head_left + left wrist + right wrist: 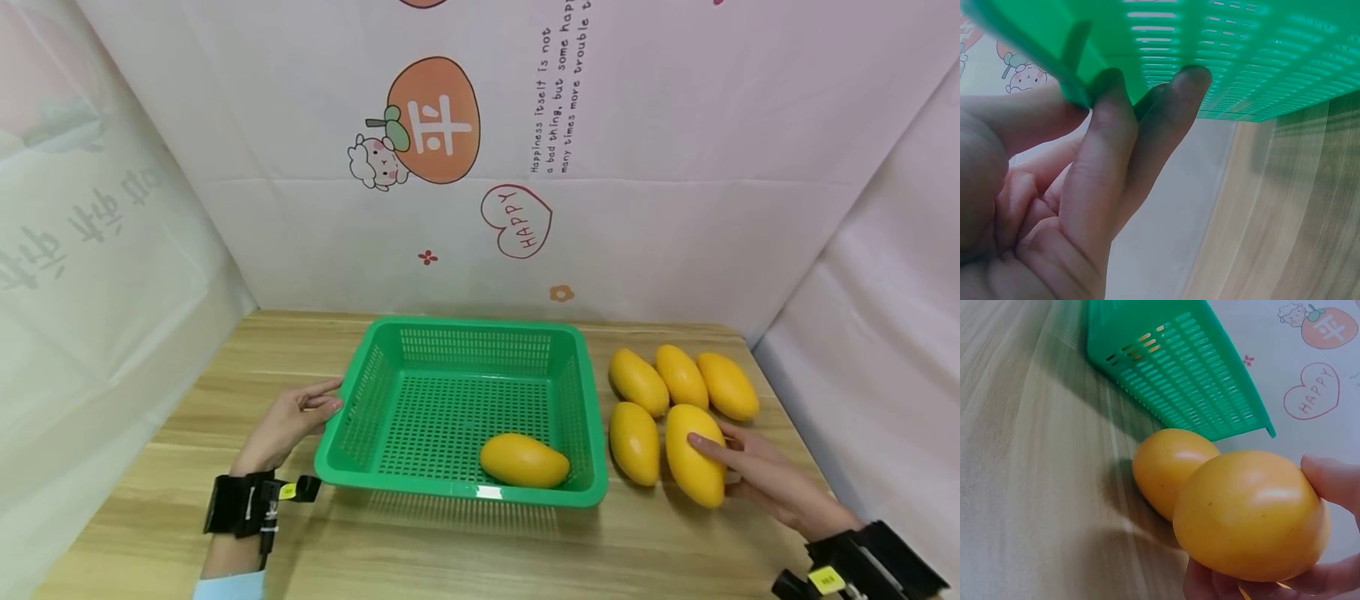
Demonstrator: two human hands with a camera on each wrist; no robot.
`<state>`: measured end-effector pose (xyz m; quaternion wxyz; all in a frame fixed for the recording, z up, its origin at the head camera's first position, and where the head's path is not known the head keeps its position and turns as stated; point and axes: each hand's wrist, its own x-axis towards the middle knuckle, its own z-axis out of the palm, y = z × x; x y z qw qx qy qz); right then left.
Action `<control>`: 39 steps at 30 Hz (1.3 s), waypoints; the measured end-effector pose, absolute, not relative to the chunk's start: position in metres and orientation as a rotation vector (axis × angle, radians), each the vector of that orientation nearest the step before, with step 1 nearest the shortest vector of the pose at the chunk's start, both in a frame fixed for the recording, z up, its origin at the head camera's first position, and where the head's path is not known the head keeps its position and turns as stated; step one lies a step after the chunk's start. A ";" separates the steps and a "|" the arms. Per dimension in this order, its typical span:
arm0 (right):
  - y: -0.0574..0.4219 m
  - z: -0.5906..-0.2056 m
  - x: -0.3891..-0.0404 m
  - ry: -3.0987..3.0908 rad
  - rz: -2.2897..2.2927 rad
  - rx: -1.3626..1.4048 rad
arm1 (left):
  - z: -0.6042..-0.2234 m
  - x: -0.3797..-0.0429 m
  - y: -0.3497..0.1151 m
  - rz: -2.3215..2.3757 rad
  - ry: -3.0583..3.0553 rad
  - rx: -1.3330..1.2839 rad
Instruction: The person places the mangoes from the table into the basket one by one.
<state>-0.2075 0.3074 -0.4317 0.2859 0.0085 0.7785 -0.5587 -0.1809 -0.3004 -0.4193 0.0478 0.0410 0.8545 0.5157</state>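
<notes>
A green plastic basket (pixel 465 492) with slotted walls stands in the middle of the wooden table. One yellow mango (pixel 525 461) lies inside it, near the front right corner. My left hand (pixel 288 423) pinches the basket's left rim; in the left wrist view the thumb is on one side of the rim (pixel 1075 94) and fingers are on the other. To the right of the basket, my right hand (pixel 772 475) grips a mango (pixel 693 458), thumb on top and fingers around its far side. In the right wrist view this held mango (pixel 1250 515) overlaps another mango (pixel 1169 465).
Beside the held mango lies another mango (pixel 634 443), close to the basket's right wall. Behind are three more: a left one (pixel 639 383), a middle one (pixel 681 377) and a right one (pixel 727 386). White printed cloth (pixel 637 242) rises at the table's back and sides.
</notes>
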 end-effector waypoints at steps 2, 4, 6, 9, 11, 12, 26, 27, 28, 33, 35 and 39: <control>0.305 -0.429 -0.208 2.078 -1.507 0.011 | -0.419 -0.181 -0.300 1.572 2.607 0.125; 0.303 -0.427 -0.208 2.074 -1.514 0.000 | -0.419 -0.181 -0.300 1.572 2.608 0.125; 0.301 -0.425 -0.208 2.070 -1.517 -0.006 | -0.418 -0.181 -0.300 1.569 2.609 0.124; 0.298 -0.422 -0.208 2.068 -1.519 -0.020 | -0.418 -0.180 -0.300 1.567 2.608 0.126; 0.296 -0.420 -0.209 2.069 -1.521 -0.034 | -0.418 -0.180 -0.300 1.571 2.604 0.123; 0.294 -0.418 -0.209 2.069 -1.522 -0.041 | -0.419 -0.180 -0.301 1.571 2.603 0.121; 0.274 -0.405 -0.212 2.056 -1.559 -0.148 | -0.420 -0.181 -0.301 1.584 2.596 0.121; 0.273 -0.405 -0.212 2.054 -1.561 -0.153 | -0.420 -0.181 -0.301 1.585 2.595 0.122; 0.272 -0.404 -0.212 2.053 -1.563 -0.166 | -0.421 -0.181 -0.301 1.588 2.592 0.121; 0.266 -0.402 -0.214 2.061 -1.553 -0.187 | -0.421 -0.181 -0.301 1.591 2.589 0.127; 0.264 -0.401 -0.215 2.069 -1.541 -0.189 | -0.421 -0.181 -0.301 1.590 2.589 0.129; 0.259 -0.401 -0.218 2.082 -1.523 -0.193 | -0.420 -0.182 -0.301 1.588 2.592 0.128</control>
